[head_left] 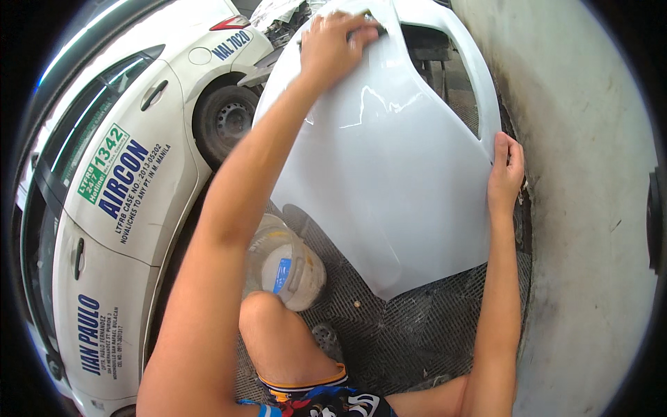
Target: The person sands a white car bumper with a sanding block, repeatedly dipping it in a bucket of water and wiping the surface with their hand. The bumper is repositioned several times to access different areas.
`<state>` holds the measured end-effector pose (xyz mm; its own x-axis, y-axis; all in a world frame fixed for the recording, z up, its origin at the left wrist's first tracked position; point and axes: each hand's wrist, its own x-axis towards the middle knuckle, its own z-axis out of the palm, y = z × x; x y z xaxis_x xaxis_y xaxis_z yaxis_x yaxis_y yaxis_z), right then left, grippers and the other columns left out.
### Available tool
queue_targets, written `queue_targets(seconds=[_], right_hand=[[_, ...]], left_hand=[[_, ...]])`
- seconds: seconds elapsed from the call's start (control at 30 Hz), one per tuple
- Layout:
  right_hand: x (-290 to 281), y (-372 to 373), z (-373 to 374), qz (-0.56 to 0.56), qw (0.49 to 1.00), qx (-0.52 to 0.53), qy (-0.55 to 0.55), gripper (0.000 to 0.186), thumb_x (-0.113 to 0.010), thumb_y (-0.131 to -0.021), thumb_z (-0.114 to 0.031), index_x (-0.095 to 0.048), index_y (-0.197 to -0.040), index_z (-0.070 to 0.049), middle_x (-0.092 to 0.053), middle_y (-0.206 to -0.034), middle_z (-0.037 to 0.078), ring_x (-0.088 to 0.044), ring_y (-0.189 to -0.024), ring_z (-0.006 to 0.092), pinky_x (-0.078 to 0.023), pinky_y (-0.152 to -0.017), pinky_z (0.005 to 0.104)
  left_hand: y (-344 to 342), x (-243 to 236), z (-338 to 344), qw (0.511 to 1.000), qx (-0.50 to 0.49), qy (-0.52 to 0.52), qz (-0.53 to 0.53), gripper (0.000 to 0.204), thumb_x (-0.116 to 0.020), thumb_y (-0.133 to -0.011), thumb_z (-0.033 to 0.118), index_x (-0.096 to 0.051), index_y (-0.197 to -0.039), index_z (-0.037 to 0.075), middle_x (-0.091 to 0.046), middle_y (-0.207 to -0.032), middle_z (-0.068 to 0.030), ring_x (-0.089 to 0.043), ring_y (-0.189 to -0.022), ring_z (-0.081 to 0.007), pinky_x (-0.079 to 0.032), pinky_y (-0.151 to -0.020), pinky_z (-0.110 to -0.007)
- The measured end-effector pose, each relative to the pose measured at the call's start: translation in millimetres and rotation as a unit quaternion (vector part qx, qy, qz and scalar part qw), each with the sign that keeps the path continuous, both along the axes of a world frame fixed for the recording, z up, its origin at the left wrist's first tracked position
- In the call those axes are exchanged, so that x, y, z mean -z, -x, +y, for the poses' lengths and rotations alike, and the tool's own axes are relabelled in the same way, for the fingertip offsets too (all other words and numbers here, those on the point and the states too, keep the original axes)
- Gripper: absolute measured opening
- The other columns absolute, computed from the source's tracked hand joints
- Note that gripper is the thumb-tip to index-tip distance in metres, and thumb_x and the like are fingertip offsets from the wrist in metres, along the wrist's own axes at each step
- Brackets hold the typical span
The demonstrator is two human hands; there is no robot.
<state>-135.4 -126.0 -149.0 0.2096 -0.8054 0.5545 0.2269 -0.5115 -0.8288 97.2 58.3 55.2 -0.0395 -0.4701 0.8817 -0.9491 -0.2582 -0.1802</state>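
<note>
A glossy white car door panel (389, 167) with an open window frame stands tilted in front of me. My left hand (333, 48) reaches to its far upper part, fingers bent over a thin dark pad (376, 29) pressed against the painted surface. Most of that pad is hidden under the palm, so its exact kind cannot be made out. At the panel's right edge, just below the window opening, my right hand (505, 174) is closed around the rim. Light reflections streak the paint below my left hand.
A white car (132, 153) with lettering stands close on the left. Between it and the panel sits a pale bucket (310, 278) holding a blue item (282, 275), beside my bent knee. A grey wall (577, 208) rises on the right. The dark floor (417, 333) is ribbed.
</note>
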Motion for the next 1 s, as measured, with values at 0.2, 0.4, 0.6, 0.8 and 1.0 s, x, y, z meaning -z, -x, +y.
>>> queue_targets(seconds=[0.2, 0.4, 0.6, 0.8, 1.0], right_hand=[[1.1, -3.1, -1.6, -0.007, 0.999, -0.010, -0.031, 0.050, -0.063, -0.104, -0.047, -0.070, -0.115, 0.001, -0.067, -0.109, 0.008, -0.060, -0.104, 0.0198, -0.047, -0.095, 0.0333], [4.1, -4.2, -2.2, -0.001, 0.998, -0.013, -0.057, 0.051, -0.060, -0.106, -0.048, -0.070, -0.117, 0.001, -0.069, -0.114, 0.010, -0.062, -0.106, 0.0191, -0.047, -0.099, 0.0335], [3.3, -3.9, -2.8, 0.005, 0.999, -0.002, -0.042, 0.052, -0.060, -0.106, -0.049, -0.069, -0.118, 0.001, -0.069, -0.114, 0.010, -0.062, -0.104, 0.0194, -0.048, -0.097, 0.0331], [0.9, -3.9, -2.7, 0.010, 1.000, -0.015, -0.010, 0.060, -0.052, -0.107, -0.059, -0.067, -0.113, -0.001, -0.063, -0.097, 0.002, -0.053, -0.092, 0.0116, -0.043, -0.089, 0.0262], [-0.2, -4.9, -2.6, 0.003, 0.997, -0.012, -0.077, 0.056, -0.064, -0.102, -0.054, -0.071, -0.112, 0.001, -0.069, -0.104, 0.007, -0.059, -0.094, 0.0166, -0.048, -0.090, 0.0314]], left_hand=[[55.7, 24.6, 41.7, 0.994, 0.011, -0.069, -0.084, 0.021, -0.073, -0.092, 0.021, -0.083, -0.110, 0.027, -0.072, -0.116, -0.0069, -0.063, -0.105, -0.0278, -0.047, -0.094, -0.043], [-126.3, -13.8, -57.0, 0.988, -0.034, -0.066, 0.138, 0.029, -0.069, -0.093, 0.035, -0.079, -0.114, 0.018, -0.075, -0.109, -0.0159, -0.067, -0.112, -0.0369, -0.050, -0.097, -0.051], [-40.2, -0.8, -22.2, 0.996, -0.088, -0.004, 0.010, 0.027, -0.067, -0.094, 0.033, -0.079, -0.110, 0.016, -0.077, -0.109, -0.0133, -0.071, -0.099, -0.0373, -0.053, -0.090, -0.050], [72.7, 64.1, 70.9, 0.984, 0.047, -0.046, -0.167, 0.029, -0.080, -0.084, 0.023, -0.082, -0.110, 0.035, -0.071, -0.115, -0.0033, -0.062, -0.096, -0.0251, -0.043, -0.083, -0.041], [5.5, 27.3, 27.5, 1.000, -0.005, 0.020, -0.012, 0.013, -0.076, -0.087, 0.028, -0.082, -0.099, 0.031, -0.072, -0.109, -0.0048, -0.061, -0.093, -0.0306, -0.043, -0.079, -0.046]])
